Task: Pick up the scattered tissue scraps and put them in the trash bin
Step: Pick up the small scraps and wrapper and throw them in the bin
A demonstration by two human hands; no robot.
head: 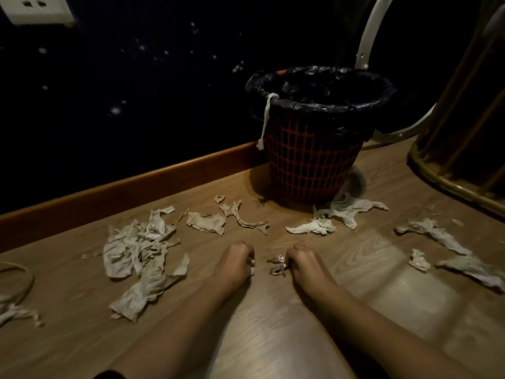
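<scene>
Torn tissue scraps lie scattered over the wooden floor. A large crumpled pile sits at the left, smaller scraps lie in the middle, and long strips at the right. The red mesh trash bin with a black liner stands behind them, one strip hanging over its rim. My left hand rests curled on the floor with a bit of tissue at its fingertips. My right hand is curled on a small tissue scrap that sticks out to its left.
A wooden skirting board runs along the dark wall behind the scraps. A rattan chair base stands at the right, with a white curved frame behind the bin. A cord loop lies at the far left.
</scene>
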